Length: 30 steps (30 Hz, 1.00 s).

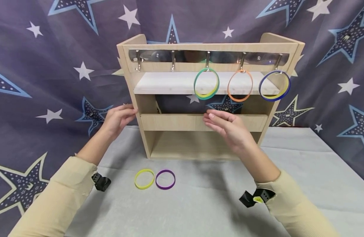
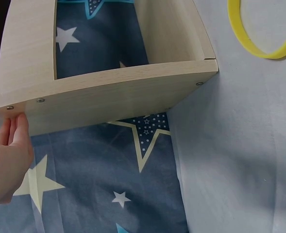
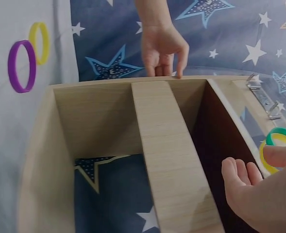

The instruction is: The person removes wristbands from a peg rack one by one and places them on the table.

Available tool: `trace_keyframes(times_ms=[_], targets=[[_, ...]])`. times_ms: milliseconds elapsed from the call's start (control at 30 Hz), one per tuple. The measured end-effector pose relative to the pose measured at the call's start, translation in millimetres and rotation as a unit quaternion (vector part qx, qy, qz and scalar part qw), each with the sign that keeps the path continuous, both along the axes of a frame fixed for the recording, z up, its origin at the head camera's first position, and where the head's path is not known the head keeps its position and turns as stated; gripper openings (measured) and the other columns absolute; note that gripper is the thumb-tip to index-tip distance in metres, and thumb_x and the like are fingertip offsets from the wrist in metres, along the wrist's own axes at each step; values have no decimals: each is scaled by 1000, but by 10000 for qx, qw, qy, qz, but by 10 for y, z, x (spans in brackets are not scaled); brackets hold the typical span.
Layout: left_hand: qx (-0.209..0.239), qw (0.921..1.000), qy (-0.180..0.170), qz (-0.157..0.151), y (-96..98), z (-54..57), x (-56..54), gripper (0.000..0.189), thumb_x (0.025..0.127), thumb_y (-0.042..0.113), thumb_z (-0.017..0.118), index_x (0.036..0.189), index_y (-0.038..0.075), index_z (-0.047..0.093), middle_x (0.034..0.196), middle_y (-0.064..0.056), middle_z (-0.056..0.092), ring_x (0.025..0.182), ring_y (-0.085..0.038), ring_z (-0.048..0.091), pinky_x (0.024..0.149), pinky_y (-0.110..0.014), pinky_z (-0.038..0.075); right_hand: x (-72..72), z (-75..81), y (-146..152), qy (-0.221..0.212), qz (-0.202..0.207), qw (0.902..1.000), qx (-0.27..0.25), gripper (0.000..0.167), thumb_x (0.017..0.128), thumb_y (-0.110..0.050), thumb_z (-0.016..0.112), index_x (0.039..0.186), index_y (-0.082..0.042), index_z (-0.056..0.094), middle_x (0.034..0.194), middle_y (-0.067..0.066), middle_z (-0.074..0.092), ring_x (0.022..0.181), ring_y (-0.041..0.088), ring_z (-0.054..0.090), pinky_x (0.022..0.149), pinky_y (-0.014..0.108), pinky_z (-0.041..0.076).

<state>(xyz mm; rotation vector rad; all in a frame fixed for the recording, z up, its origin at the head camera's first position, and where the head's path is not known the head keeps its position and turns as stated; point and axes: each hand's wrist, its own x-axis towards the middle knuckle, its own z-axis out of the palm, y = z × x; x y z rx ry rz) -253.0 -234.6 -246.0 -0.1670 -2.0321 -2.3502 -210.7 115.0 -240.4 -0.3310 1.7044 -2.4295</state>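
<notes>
My left hand (image 1: pixel 118 120) touches the outer left side of a light wooden shelf unit (image 1: pixel 170 122) with its fingertips; in the left wrist view, fingers (image 2: pixel 20 127) lie near the panel's screws. My right hand (image 1: pixel 229 130) hovers before the middle crossboard, fingers loosely extended and holding nothing. Above it, silicone wristbands hang from the hook rail (image 1: pixel 188 56): a green wristband (image 1: pixel 195 85) with a yellow one on the middle hook, an orange wristband (image 1: pixel 239 100) beside it, and a blue wristband (image 1: pixel 275 98) with a yellow one on the rightmost hook. Two left hooks carry nothing.
On the grey tabletop (image 1: pixel 199 210), a yellow wristband (image 1: pixel 144 188) and a purple wristband (image 1: pixel 165 188) lie flat side by side before the unit's left part. A star-patterned curtain (image 1: pixel 66 42) stands behind and beside the unit. The unit has a white upper shelf (image 1: pixel 167 82).
</notes>
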Motion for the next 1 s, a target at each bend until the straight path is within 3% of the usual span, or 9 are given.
trace_keyframes(times_ms=[167,333,400,500,667,800,867,900,1000], targets=[[-52,10000,-71,43,8,-2,-10,56,91,6,61,137,-13,36,109,4,57,95,0,65,93,-13,52,33,71,13,73,-64,9997,-239,12,94,-1,57,100,-8,65,92,-1,74,94,11,71,90,23,57],[-66,9999,-85,41,5,1,-7,59,91,7,61,140,-13,34,110,4,57,94,0,65,91,-13,53,61,135,30,44,-153,9987,-479,11,92,-3,62,100,-8,67,93,1,74,93,13,71,91,24,57],[-29,10000,-79,42,7,2,-5,54,91,7,62,136,-10,40,110,4,57,94,0,65,91,-13,53,68,158,34,34,-210,9980,-601,12,91,-5,64,102,-7,67,93,3,74,93,13,71,90,24,57],[67,10000,-31,50,11,-1,-8,31,90,6,63,119,0,56,108,4,59,94,-1,66,89,-13,54,71,191,31,68,-270,9961,-833,14,90,-5,65,104,-4,65,93,5,74,92,14,72,90,25,58],[239,9997,49,39,15,-14,-12,14,89,3,62,103,9,63,104,4,63,93,-3,67,91,-14,54,70,225,15,98,-305,9929,-1146,18,89,-4,65,107,-1,63,93,7,74,91,17,72,89,26,58],[176,9998,1,38,24,-16,-20,37,90,4,61,126,-3,55,107,4,61,93,-2,66,91,-14,54,76,236,8,71,-277,9907,-1334,18,89,-4,65,107,-1,63,93,8,74,91,17,72,89,26,58],[89,9999,-34,36,27,-9,-20,54,91,5,61,138,-11,40,111,2,58,95,-1,66,95,-16,53,76,242,0,77,-266,9892,-1439,17,89,-3,65,106,-1,64,92,9,74,90,18,72,88,26,58],[62,10000,-53,43,27,-5,-20,60,91,5,60,141,-14,33,113,1,57,95,-1,65,96,-16,52,74,247,-6,75,-261,9884,-1494,15,89,-2,65,104,-2,65,91,9,74,89,18,72,88,26,59],[26,10000,-74,61,17,-1,-13,61,91,5,59,142,-14,31,120,-3,55,97,-1,64,101,-18,49,62,264,-28,35,-271,9865,-1616,14,88,-1,65,102,-1,65,90,9,74,88,18,72,87,26,59]])
